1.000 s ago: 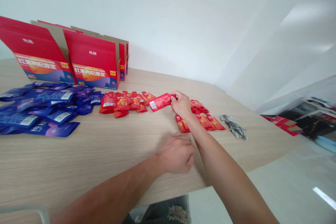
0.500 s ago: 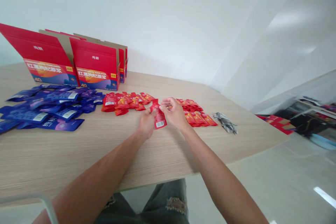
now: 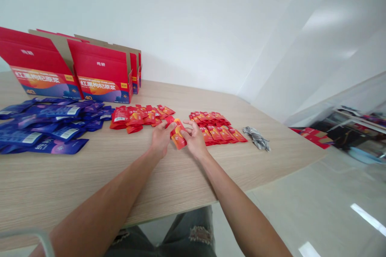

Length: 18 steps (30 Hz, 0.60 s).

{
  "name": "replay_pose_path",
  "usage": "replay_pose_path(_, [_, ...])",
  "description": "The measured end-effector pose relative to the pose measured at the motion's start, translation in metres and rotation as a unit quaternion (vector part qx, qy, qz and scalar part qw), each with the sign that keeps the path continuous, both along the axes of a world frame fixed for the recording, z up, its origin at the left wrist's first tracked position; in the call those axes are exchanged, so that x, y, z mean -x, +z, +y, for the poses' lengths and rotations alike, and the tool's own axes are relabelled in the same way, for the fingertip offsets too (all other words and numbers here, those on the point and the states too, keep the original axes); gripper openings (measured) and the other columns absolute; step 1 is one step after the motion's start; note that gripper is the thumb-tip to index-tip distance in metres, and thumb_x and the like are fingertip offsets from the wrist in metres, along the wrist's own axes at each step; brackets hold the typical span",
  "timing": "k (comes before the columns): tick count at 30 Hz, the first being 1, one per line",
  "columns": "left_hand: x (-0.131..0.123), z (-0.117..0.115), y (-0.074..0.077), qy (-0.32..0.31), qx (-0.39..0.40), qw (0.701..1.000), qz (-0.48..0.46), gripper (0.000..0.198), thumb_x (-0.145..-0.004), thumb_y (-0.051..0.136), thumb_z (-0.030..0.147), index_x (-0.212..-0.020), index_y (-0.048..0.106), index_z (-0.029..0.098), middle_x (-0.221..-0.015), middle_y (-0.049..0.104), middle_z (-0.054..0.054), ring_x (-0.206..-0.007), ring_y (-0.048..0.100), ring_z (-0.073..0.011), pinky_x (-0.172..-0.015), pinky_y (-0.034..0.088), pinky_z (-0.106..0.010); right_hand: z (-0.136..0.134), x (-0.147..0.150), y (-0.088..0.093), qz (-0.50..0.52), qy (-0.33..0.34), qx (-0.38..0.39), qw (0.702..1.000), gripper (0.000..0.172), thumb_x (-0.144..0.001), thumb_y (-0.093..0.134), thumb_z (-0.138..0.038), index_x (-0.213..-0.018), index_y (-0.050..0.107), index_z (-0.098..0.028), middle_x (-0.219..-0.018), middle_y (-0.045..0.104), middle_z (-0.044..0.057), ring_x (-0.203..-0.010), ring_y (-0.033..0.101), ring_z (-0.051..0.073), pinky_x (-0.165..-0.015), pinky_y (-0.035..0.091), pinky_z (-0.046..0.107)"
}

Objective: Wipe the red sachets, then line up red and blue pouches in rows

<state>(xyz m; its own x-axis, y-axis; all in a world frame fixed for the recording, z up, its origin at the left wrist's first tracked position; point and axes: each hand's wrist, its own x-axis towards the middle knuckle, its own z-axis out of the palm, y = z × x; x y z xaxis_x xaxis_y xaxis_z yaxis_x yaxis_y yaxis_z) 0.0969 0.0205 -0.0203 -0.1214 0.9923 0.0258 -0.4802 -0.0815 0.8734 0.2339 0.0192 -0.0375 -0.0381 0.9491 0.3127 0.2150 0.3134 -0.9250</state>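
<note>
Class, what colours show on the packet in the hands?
The packet is red and orange, clearest in the head view.

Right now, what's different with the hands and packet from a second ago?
The left hand has moved forward and leftward to the red packet, which the right hand held alone; both hands now hold it. It has come nearer and turned from its barcode side to its orange-pictured side. The boxes, blue packets and gray bundle stayed put.

We see bright, even light wash the white wall (image 3: pixel 193 28), with soft shadows beneath the right arm (image 3: pixel 233 194) and beside the boxes (image 3: pixel 101 68). White glare streaks the floor (image 3: pixel 289 204). The packet (image 3: pixel 177 137) looks fairly crisp; at far right, we find the shelf (image 3: pixel 358 122) blurred and stretched.
</note>
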Motion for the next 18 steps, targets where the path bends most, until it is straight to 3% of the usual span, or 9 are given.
replay_pose_path(3, [0.001, 0.000, 0.002, 0.027, 0.029, 0.999, -0.006, 0.041, -0.061, 0.093, 0.046, -0.074, 0.071, 0.015, -0.068, 0.069, -0.001, -0.060, 0.061, -0.0130, -0.061, 0.050, -0.024, -0.012, 0.004, 0.003, -0.121, -0.081, -0.108, 0.983, 0.032, -0.091, 0.071, -0.036, -0.118, 0.058, -0.024, -0.110, 0.075, 0.007, -0.094, 0.074, 0.023, -0.090, 0.061, 0.040])
replay_pose_path(6, [0.001, -0.003, 0.004, 0.033, 0.049, 0.998, -0.010, 0.039, -0.062, 0.093, 0.045, -0.067, 0.067, 0.016, -0.062, 0.066, 0.000, -0.055, 0.058, -0.0128, -0.056, 0.047, -0.024, -0.024, 0.007, 0.012, -0.263, -0.089, -0.183, 0.943, 0.030, -0.085, 0.081, -0.031, -0.109, 0.065, -0.022, -0.124, 0.070, 0.012, -0.119, 0.068, 0.027, -0.108, 0.055, 0.043])
replay_pose_path(9, [-0.002, -0.006, 0.002, 0.015, 0.051, 0.999, -0.013, 0.034, -0.064, 0.089, 0.041, -0.065, 0.065, 0.016, -0.062, 0.066, 0.000, -0.053, 0.057, -0.0129, -0.054, 0.046, -0.024, -0.034, 0.005, 0.020, -0.333, -0.091, -0.174, 0.922, 0.030, -0.085, 0.081, -0.024, -0.111, 0.068, -0.019, -0.126, 0.070, 0.014, -0.122, 0.066, 0.027, -0.110, 0.053, 0.041])
replay_pose_path(14, [-0.012, -0.011, -0.004, -0.028, 0.047, 0.998, -0.016, 0.027, -0.068, 0.083, 0.035, -0.064, 0.064, 0.017, -0.060, 0.064, 0.001, -0.052, 0.057, -0.0128, -0.052, 0.044, -0.024, -0.047, -0.002, 0.026, -0.379, -0.094, -0.134, 0.911, 0.047, -0.084, 0.087, -0.041, -0.118, 0.070, -0.015, -0.127, 0.072, 0.017, -0.120, 0.067, 0.031, -0.106, 0.054, 0.043])
replay_pose_path(18, [-0.016, -0.017, -0.004, -0.066, 0.058, 0.996, -0.013, 0.024, -0.073, 0.081, 0.034, -0.068, 0.065, 0.016, -0.064, 0.068, -0.002, -0.056, 0.062, -0.0141, -0.056, 0.048, -0.024, -0.049, -0.012, 0.026, -0.385, -0.116, -0.112, 0.909, 0.032, -0.084, 0.083, -0.029, -0.111, 0.073, -0.016, -0.113, 0.076, 0.013, -0.104, 0.072, 0.027, -0.095, 0.057, 0.038])
